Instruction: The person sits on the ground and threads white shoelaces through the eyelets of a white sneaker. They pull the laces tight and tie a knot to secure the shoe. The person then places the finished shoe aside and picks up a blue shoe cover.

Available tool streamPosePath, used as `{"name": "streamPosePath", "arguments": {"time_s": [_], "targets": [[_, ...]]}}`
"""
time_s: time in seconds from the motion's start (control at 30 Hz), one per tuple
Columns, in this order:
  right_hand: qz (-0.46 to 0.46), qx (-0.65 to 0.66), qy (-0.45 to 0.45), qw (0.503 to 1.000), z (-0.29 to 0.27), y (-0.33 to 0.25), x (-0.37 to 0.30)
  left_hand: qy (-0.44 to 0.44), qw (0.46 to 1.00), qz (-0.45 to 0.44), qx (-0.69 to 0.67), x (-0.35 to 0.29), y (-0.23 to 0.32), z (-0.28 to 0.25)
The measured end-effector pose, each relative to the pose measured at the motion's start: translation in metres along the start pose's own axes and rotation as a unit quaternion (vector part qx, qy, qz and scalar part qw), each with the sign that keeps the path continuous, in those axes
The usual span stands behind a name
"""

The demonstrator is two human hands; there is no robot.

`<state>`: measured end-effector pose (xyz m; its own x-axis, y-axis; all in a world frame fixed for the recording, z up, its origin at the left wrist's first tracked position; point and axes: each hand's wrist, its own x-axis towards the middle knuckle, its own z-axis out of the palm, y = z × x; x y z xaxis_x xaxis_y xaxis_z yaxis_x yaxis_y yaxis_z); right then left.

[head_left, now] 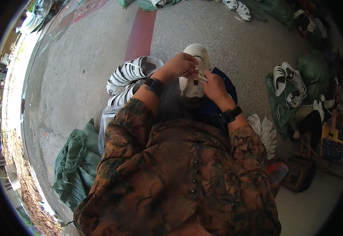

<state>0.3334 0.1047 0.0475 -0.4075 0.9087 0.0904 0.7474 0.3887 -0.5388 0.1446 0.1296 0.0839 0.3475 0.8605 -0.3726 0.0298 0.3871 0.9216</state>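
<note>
Left hand (181, 66) is pinching lace (185, 73), right hand (215, 87) a pale strip (203, 78), seemingly lacing the upper-centre shoe (197, 50), needing steady tension.

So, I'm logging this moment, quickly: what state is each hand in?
Left hand: closed in a pinch, apparently on a thin white lace.
Right hand: closed on a narrow pale strip.

My two arms (234, 122) reach forward, forearms angled inward until the hands nearly meet. My left hand (182, 65) curls, its fingertips pinched together; my right hand (215, 85), slightly nearer my body, grips with bent fingers, its back upward.
</note>
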Motion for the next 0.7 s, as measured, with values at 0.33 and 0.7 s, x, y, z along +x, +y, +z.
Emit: {"name": "streamPosePath", "arguments": {"time_s": [0.33,0.7], "targets": [[0.005,-0.007,0.015,1.0,0.003,0.0,-0.006,0.036,0.868,0.042,0.494,0.029,0.006,0.026],[0.035,0.002,-0.013,0.999,-0.001,-0.01,-0.003,0.104,0.813,0.117,0.56,0.02,-0.017,0.002]]}}
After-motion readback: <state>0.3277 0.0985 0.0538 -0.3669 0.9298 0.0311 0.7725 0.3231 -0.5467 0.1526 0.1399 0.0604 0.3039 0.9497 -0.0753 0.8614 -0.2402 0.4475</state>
